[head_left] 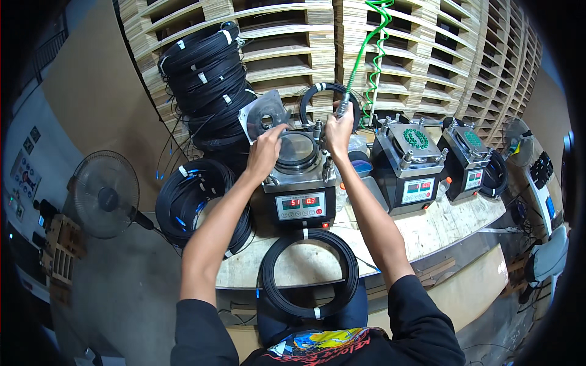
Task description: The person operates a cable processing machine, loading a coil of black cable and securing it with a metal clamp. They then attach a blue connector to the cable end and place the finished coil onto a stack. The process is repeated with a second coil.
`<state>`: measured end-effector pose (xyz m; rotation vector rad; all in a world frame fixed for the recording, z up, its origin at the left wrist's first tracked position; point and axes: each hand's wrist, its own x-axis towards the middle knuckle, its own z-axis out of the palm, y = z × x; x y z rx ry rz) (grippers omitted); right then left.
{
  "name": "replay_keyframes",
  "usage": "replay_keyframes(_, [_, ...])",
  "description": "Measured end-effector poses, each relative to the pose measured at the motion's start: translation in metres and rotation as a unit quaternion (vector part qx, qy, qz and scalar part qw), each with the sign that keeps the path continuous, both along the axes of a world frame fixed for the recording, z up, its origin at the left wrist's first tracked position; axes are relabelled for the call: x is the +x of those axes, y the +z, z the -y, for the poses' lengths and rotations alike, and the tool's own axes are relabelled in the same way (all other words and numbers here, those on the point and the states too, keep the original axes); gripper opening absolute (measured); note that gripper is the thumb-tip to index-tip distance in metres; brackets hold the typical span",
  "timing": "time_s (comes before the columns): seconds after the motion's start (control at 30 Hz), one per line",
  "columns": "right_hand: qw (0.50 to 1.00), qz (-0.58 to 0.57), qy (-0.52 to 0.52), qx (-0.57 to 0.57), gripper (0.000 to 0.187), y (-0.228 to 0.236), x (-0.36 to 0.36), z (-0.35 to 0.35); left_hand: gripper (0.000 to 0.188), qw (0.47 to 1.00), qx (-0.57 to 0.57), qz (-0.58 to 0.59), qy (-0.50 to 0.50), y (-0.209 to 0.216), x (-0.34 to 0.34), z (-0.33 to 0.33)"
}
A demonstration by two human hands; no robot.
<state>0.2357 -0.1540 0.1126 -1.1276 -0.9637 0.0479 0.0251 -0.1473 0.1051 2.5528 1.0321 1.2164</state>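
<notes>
My left hand (266, 151) is closed at the lower edge of a square metal plate (251, 124) with a round, holed centre, which stands tilted up behind the nearest machine. That black and steel polishing machine (268, 210) has a lit red digit display and a round dark disc (296, 150) on top, just right of my left fingers. In my right hand (339, 129) is the metal nozzle (343, 105) of a green coiled air hose (363, 49). The nozzle rises above the disc's right side, beside the machine's upright posts. Its tip is hidden by my hand.
A black cable coil (267, 268) rests at the table's front edge over my lap. Tall stacked coils (204, 91) and another coil (168, 204) sit left. Two similar machines (418, 165) (467, 161) stand right. Wooden pallets (287, 36) rise behind; a fan (107, 195) is at left.
</notes>
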Motion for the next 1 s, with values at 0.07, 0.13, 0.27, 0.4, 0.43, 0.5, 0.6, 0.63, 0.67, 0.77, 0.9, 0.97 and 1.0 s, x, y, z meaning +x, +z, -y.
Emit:
replay_keyframes(0.07, [1.000,0.019,-0.011,0.013,0.031,-0.002,-0.007,-0.001,0.036,0.996,-0.023,0.068,0.048,-0.008,0.004,-0.004])
replay_keyframes(0.13, [1.000,-0.001,0.011,-0.027,0.032,-0.008,-0.012,-0.004,0.042,0.992,0.039,0.114,0.033,-0.015,0.001,-0.012])
replay_keyframes(0.27, [0.998,-0.024,0.038,-0.048,0.032,-0.029,-0.019,-0.003,0.057,0.986,0.106,0.125,0.039,-0.018,0.006,-0.006])
replay_keyframes(0.4, [0.985,-0.119,0.104,-0.067,0.025,-0.042,-0.027,-0.013,0.064,0.983,0.141,0.097,0.064,-0.017,0.008,-0.001])
replay_keyframes(0.43, [0.981,-0.141,0.124,-0.048,0.023,-0.045,-0.030,-0.015,0.065,0.983,0.137,0.095,0.072,-0.018,0.008,-0.001])
replay_keyframes(0.5, [0.981,-0.161,0.103,-0.023,0.022,-0.034,-0.051,-0.006,0.069,0.983,0.136,0.077,0.095,-0.022,0.002,-0.003])
replay_keyframes(0.6, [0.985,-0.168,0.040,0.029,0.022,-0.025,-0.063,-0.010,0.071,0.982,0.163,0.053,0.083,-0.022,0.001,-0.005])
replay_keyframes(0.63, [0.986,-0.158,0.010,0.042,0.022,-0.024,-0.063,-0.012,0.071,0.981,0.170,0.043,0.080,-0.022,0.003,-0.005])
replay_keyframes(0.67, [0.987,-0.150,-0.016,0.053,0.023,-0.024,-0.065,-0.014,0.071,0.980,0.177,0.031,0.080,-0.021,0.003,-0.005])
replay_keyframes(0.77, [0.991,-0.110,-0.070,0.036,0.028,-0.025,-0.056,-0.010,0.071,0.980,0.190,-0.010,0.057,-0.015,0.003,-0.003])
replay_keyframes(0.9, [0.991,-0.117,-0.049,0.037,0.032,-0.024,-0.020,-0.010,0.054,0.985,0.148,-0.074,-0.037,-0.010,0.000,-0.005])
replay_keyframes(0.97, [0.992,-0.122,-0.032,0.027,0.031,-0.014,-0.008,0.002,0.039,0.984,0.100,-0.110,-0.094,-0.009,-0.004,-0.009])
replay_keyframes(1.0, [0.993,-0.105,-0.033,0.036,0.029,-0.020,0.007,-0.002,0.037,0.983,0.074,-0.129,-0.106,-0.010,-0.003,-0.012])
